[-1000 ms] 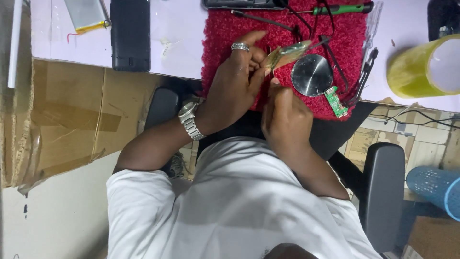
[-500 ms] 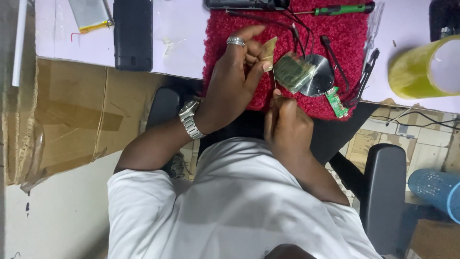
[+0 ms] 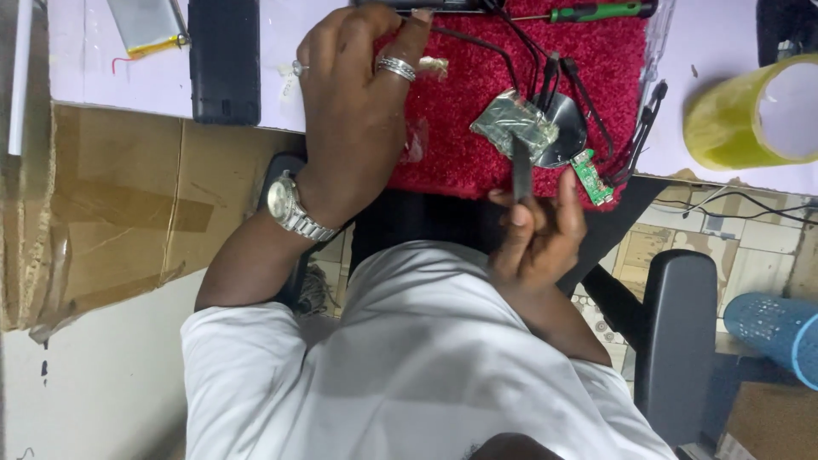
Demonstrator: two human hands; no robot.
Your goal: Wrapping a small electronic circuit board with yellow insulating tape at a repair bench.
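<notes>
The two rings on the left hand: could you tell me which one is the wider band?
The wider band sits on the finger over the red mat; the thin ring is on the finger over the white table.

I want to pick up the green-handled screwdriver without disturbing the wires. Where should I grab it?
Grip the screwdriver by its green handle, coming from the right end. It lies flat along the far edge of the red mat, and its thin shaft points left toward the black wires.
</notes>
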